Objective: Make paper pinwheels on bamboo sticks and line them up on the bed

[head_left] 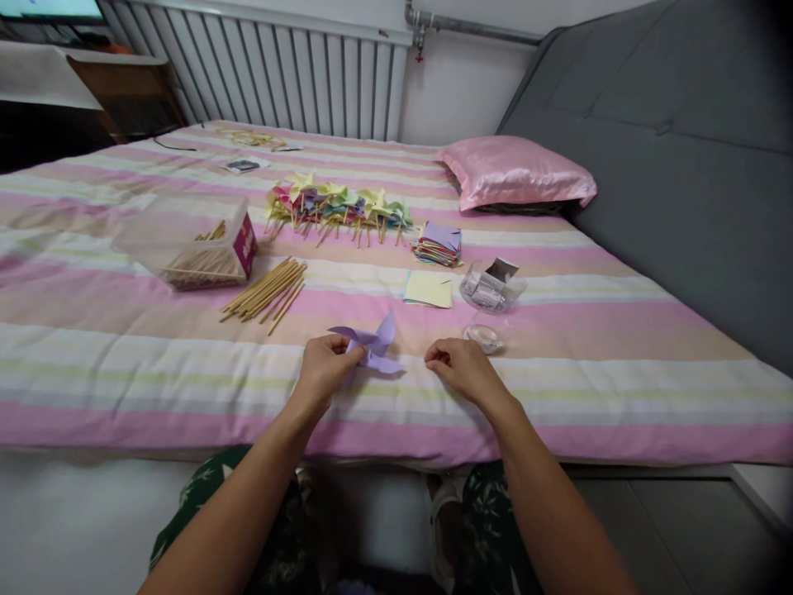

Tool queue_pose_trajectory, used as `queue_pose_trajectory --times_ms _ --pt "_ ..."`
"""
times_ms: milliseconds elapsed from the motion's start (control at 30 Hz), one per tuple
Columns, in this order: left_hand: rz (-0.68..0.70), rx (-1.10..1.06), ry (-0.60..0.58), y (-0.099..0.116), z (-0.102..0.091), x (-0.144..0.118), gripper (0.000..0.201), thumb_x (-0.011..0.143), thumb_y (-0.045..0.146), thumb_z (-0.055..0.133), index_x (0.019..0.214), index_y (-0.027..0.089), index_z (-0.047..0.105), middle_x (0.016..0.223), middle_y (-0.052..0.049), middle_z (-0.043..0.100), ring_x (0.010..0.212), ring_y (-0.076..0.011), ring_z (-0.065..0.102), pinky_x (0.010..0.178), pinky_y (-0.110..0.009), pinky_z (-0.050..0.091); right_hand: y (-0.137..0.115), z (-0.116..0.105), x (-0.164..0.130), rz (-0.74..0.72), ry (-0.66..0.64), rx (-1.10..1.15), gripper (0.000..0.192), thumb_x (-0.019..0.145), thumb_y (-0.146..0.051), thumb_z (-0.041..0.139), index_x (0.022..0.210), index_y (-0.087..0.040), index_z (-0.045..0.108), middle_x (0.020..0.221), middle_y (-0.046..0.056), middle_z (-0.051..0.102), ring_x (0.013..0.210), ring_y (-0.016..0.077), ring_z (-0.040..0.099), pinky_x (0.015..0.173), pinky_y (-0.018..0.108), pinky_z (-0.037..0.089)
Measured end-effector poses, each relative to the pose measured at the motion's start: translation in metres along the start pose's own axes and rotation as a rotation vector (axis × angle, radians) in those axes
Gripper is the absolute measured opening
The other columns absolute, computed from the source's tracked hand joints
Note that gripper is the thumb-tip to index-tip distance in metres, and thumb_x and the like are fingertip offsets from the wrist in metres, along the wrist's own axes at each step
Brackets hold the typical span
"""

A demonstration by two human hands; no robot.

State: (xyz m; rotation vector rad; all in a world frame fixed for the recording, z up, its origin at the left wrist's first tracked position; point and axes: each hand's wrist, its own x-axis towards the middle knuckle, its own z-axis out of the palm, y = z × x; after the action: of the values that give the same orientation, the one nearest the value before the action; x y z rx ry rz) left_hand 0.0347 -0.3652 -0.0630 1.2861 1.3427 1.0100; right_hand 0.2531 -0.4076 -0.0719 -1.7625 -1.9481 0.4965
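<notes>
My left hand [330, 364] pinches a purple paper pinwheel [375, 345] with no stick showing on it, just above the striped bedspread. To its right, my right hand [463, 368] has its fingertips pressed together; whether something small is between them I cannot make out. Just behind that hand lies a small clear round container [485, 337]. Farther back sit a clear tub holding small packets [492, 287], a few pale yellow paper squares [429, 289] and a stack of coloured paper squares [438, 244]. Loose wooden sticks [266, 291] lie beyond my left hand.
At the left stands a clear plastic box [186, 248] with more sticks inside. Several pinwheels on sticks [338, 202] are heaped mid-bed. A pink pillow [517, 172] rests by the grey headboard [669, 165]. A radiator [266, 70] lines the far wall.
</notes>
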Motion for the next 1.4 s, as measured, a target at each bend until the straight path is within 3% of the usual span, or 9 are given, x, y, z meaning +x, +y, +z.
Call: queue_pose_trajectory --times_ms 233,400,533,667,767,1000,1400 --pt "-0.074 -0.140 -0.069 0.005 0.003 -0.004 0.027 0.054 0.025 0.070 0.045 0.016 0.046 0.043 0.007 0.039 0.042 -0.0053 0.032 0.043 -0.021 0.020 -0.008 0.000 -0.002 -0.030 0.035 -0.001 0.014 0.076 -0.013 0.053 0.075 -0.018 0.065 0.076 0.004 0.068 0.070 0.0164 0.060 0.065 0.027 0.040" --pt "-0.123 -0.210 -0.062 0.006 0.005 -0.006 0.024 0.052 0.025 0.072 0.045 0.015 0.052 0.043 0.006 0.046 0.041 -0.0059 0.036 0.043 -0.020 0.023 -0.015 -0.003 0.000 0.013 0.187 0.519 0.008 0.076 -0.023 0.057 0.077 -0.017 0.062 0.071 0.001 0.064 0.065 0.0138 0.058 0.061 0.025 0.044" --pt "-0.113 -0.211 -0.035 0.002 0.007 -0.004 0.022 0.053 0.028 0.072 0.050 0.013 0.056 0.046 0.004 0.050 0.043 -0.0066 0.039 0.043 -0.020 0.024 -0.033 0.000 -0.003 -0.038 0.219 0.824 0.011 0.075 -0.029 0.063 0.077 -0.018 0.061 0.072 0.000 0.061 0.066 0.0129 0.056 0.064 0.026 0.046" --pt "-0.102 -0.247 -0.014 -0.001 0.009 -0.004 0.023 0.054 0.029 0.073 0.052 0.014 0.056 0.048 0.004 0.051 0.044 -0.0070 0.040 0.044 -0.020 0.027 -0.052 0.013 -0.009 -0.142 0.285 0.745 0.008 0.077 -0.029 0.064 0.077 -0.021 0.064 0.090 0.004 0.059 0.090 0.0171 0.056 0.085 0.033 0.044" --pt "-0.093 -0.267 -0.003 -0.002 0.013 -0.006 0.027 0.054 0.030 0.073 0.051 0.015 0.051 0.047 0.006 0.047 0.043 -0.0061 0.037 0.043 -0.020 0.025 -0.059 0.024 -0.013 -0.108 0.371 0.648 0.006 0.076 -0.028 0.065 0.075 -0.023 0.067 0.112 0.005 0.052 0.108 0.0197 0.049 0.098 0.037 0.036" --pt "0.024 -0.242 -0.065 -0.003 0.022 -0.014 0.039 0.058 0.032 0.071 0.047 0.018 0.037 0.046 0.009 0.029 0.043 -0.0043 0.026 0.043 -0.020 0.019 -0.064 0.034 -0.016 -0.028 0.462 0.613 0.004 0.074 -0.028 0.068 0.075 -0.025 0.070 0.118 0.005 0.049 0.109 0.0202 0.047 0.097 0.038 0.038" --pt "0.097 -0.243 -0.199 0.001 0.017 -0.017 0.044 0.060 0.035 0.073 0.045 0.017 0.036 0.047 0.008 0.028 0.044 -0.0040 0.025 0.043 -0.020 0.019 -0.064 0.034 -0.016 0.013 0.517 0.603 0.008 0.073 -0.028 0.070 0.077 -0.023 0.074 0.106 0.006 0.053 0.096 0.0173 0.053 0.088 0.032 0.045"
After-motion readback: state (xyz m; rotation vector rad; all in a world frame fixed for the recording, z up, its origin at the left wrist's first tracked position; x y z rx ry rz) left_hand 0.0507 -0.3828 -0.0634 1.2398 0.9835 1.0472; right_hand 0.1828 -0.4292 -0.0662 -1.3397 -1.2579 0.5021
